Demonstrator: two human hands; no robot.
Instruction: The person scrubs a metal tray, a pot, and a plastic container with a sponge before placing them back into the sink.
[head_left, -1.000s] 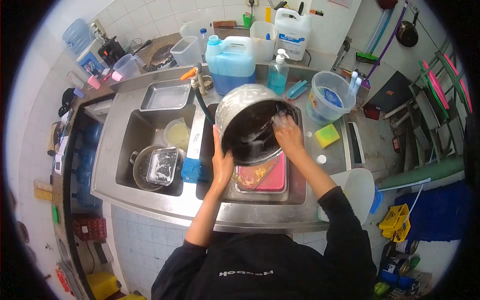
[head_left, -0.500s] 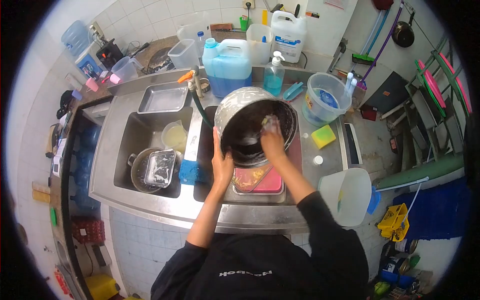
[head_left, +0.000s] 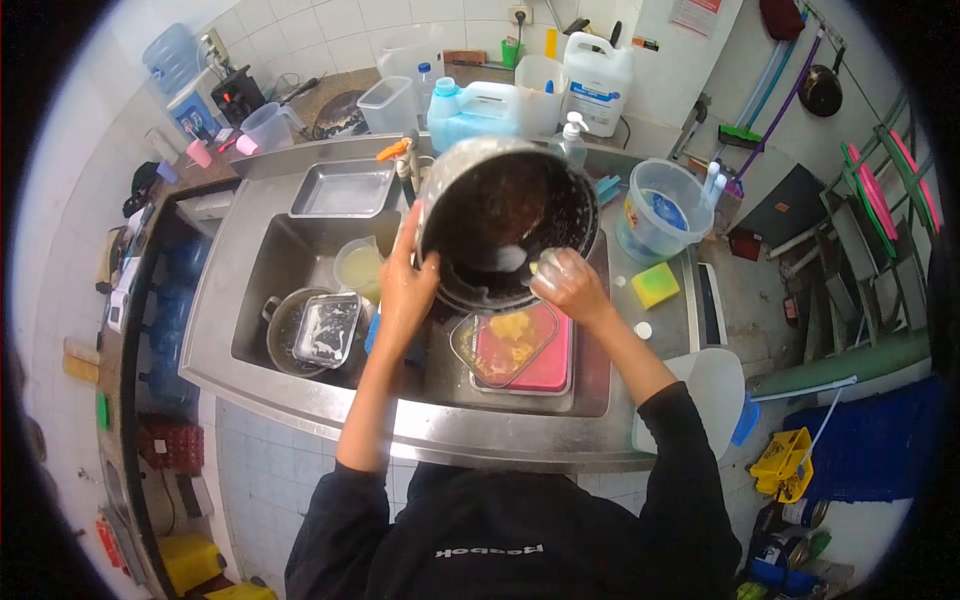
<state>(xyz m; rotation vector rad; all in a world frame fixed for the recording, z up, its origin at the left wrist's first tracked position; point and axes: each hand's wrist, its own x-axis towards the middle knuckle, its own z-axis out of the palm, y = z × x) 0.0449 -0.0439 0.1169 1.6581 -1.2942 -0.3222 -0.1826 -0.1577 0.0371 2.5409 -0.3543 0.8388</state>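
Note:
A large round pot (head_left: pixel 505 205), dark inside with white suds, is tilted with its opening toward me above the right sink basin. My left hand (head_left: pixel 410 275) grips its left rim. At the lower right of the opening, my right hand (head_left: pixel 567 280) is closed and sudsy, with a bit of something yellowish showing at its fingers. Below the pot, a clear lid with yellow residue (head_left: pixel 503 345) overlaps a pink-topped container (head_left: pixel 550 370) in the basin.
The left basin holds a metal pot (head_left: pixel 283 335), a soapy metal tray (head_left: pixel 327 330) and a plastic cup (head_left: pixel 360 268). A yellow-green sponge (head_left: pixel 655 286), a clear bucket (head_left: pixel 660 215) and a white cap (head_left: pixel 643 329) stand right. Behind are a blue-liquid jug (head_left: pixel 470 115) and a metal tray (head_left: pixel 343 190).
The pot has been raised and tipped further toward me, uncovering more of the lid below. My right hand has moved from inside the pot toward its lower right rim.

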